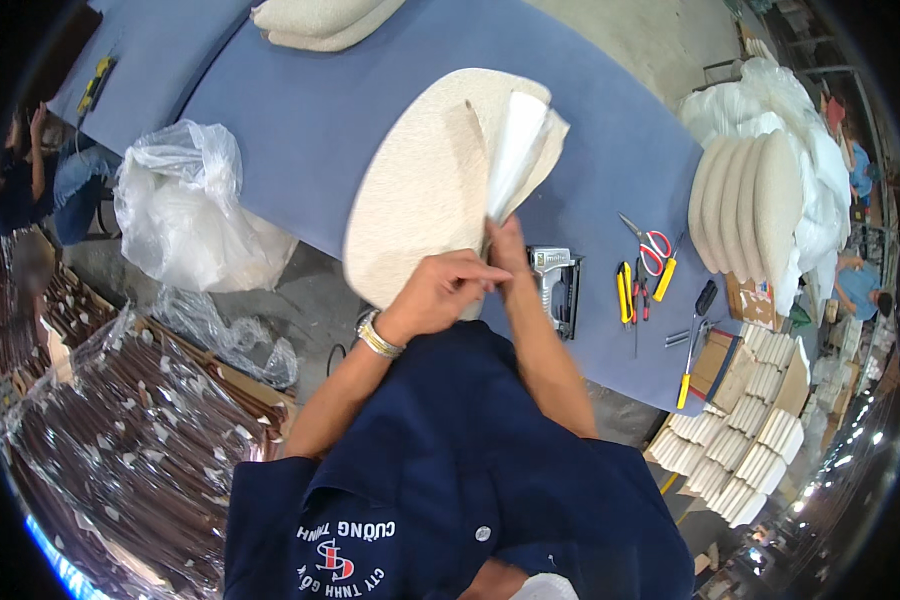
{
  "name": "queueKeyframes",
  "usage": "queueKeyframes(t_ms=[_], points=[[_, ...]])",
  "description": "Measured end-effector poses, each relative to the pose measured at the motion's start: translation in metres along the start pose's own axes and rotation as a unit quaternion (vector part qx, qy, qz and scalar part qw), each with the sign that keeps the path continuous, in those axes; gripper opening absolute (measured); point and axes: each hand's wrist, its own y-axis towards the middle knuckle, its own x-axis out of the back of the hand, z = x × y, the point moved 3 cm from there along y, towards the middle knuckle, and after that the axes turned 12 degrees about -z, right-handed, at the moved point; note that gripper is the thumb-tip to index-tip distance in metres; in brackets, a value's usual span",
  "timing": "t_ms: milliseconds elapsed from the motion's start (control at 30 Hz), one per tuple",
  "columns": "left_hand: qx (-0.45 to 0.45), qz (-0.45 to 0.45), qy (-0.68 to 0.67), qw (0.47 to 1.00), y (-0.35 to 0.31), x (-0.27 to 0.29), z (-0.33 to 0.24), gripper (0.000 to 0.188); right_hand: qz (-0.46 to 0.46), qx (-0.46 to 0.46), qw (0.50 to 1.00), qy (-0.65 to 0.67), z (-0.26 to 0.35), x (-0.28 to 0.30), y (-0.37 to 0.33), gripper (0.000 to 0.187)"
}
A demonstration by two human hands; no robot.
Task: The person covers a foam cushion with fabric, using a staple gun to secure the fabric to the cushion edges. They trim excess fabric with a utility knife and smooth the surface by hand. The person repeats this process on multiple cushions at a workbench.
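A rounded beige fabric seat cushion lies at the near edge of the blue-grey table. Its right side is parted, and a white inner layer shows between the folds of beige cloth. My right hand is closed on the lower end of this opened edge. Close against it, my left hand has its fingers curled together over the cushion's near end, the index finger reaching toward my right hand. Whatever sits between the left fingers is hidden. A silver and black staple gun lies just right of my right hand.
Red-handled scissors, a yellow cutter and other hand tools lie on the table's right. Several finished cushions stand beyond them. Left are a plastic bag and wrapped brown strips. Another person is at far left.
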Motion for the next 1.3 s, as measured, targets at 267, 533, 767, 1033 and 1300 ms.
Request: queueKeyframes(t_ms=[267, 533, 767, 1033, 1300], points=[[-0.098, -0.189, 0.342, 0.915, 0.001, 0.099, -0.016, 0.031, 0.172, -0.066, 0.953, -0.239, -0.074, -0.003, -0.019, 0.048], [0.114, -0.237, 0.468, 0.844, 0.008, 0.272, 0.074, 0.051, -0.129, -0.063, 0.980, -0.137, -0.001, -0.011, 0.026, 0.048], [0.188, -0.100, 0.464, 0.860, 0.122, 0.255, 0.083, 0.072, -0.166, 0.022, 0.979, -0.114, -0.009, -0.013, 0.039, 0.038], [0.094, 0.133, 0.411, 0.897, 0.161, 0.223, 0.096, 0.062, -0.306, 0.004, 0.938, -0.163, -0.003, -0.033, -0.128, 0.026], [-0.282, 0.224, 0.553, 0.751, 0.155, 0.166, 0.077, 0.055, -0.497, -0.084, 0.863, -0.026, -0.103, -0.075, -0.157, 0.028]])
